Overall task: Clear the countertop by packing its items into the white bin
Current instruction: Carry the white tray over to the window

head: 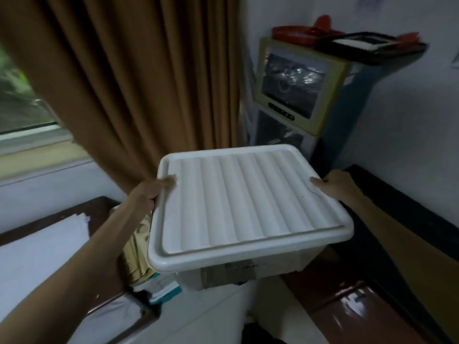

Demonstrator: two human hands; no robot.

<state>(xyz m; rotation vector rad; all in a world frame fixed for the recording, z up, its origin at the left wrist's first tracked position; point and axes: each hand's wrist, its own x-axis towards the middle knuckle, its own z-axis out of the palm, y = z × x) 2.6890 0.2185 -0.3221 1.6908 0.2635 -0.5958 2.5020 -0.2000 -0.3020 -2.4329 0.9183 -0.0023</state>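
A lidded white bin [246, 209] fills the middle of the view, gripped at its left rim by the left hand [149, 192] and at its right rim by the right hand [335, 184], blocking any straight reach forward. Behind it hang a brown curtain [149, 83] and a framed cabinet [293, 88], closing off the far side. Open room shows to the right, above a dark ledge [397, 207] along the wall, while stacked papers [37, 256] and a patterned bag [139, 252] crowd the lower left.

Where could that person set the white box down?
Both hands, left hand and right hand, grip the lidded white bin. Bare room: the glossy brown surface at lower right, beside the dark ledge. Left is crowded with stacked white papers and books.
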